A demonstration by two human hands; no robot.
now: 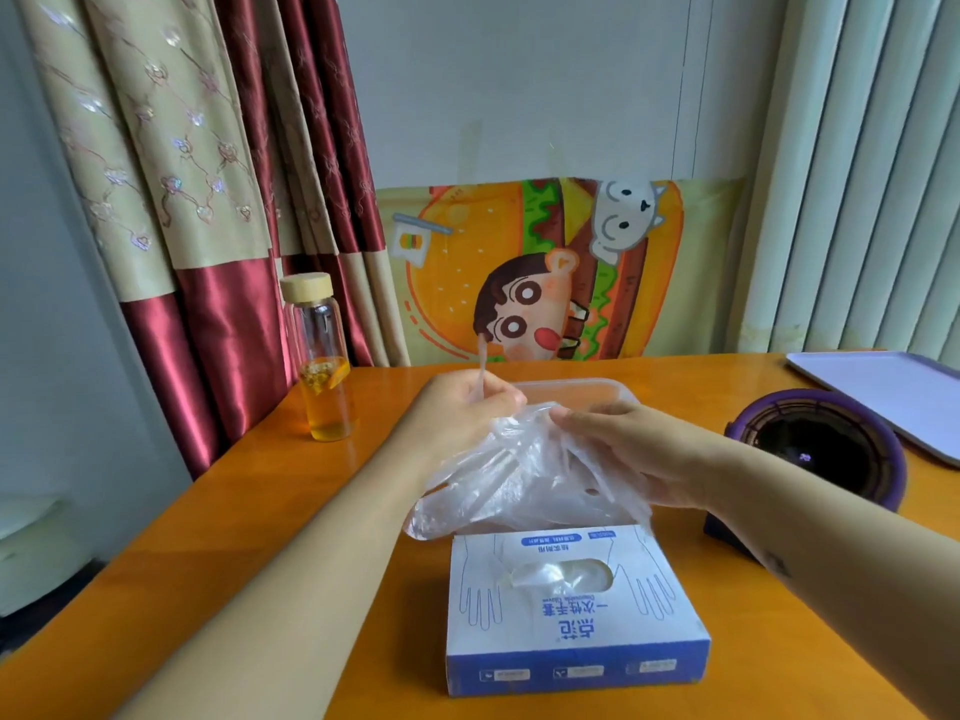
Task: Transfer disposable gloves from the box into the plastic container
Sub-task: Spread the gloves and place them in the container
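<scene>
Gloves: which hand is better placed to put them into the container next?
Probably the right hand: its grip holds the bunch of gloves just before the plastic container; the left hand pinches only a thin strand.

Both hands reach forward on bare forearms, close together. The left hand (467, 405) pinches the clear gloves (519, 480); the right hand (628, 454) grips them too

Blue-and-white box (576, 615), clear gloves (519, 475), orange table (779, 667)
</scene>
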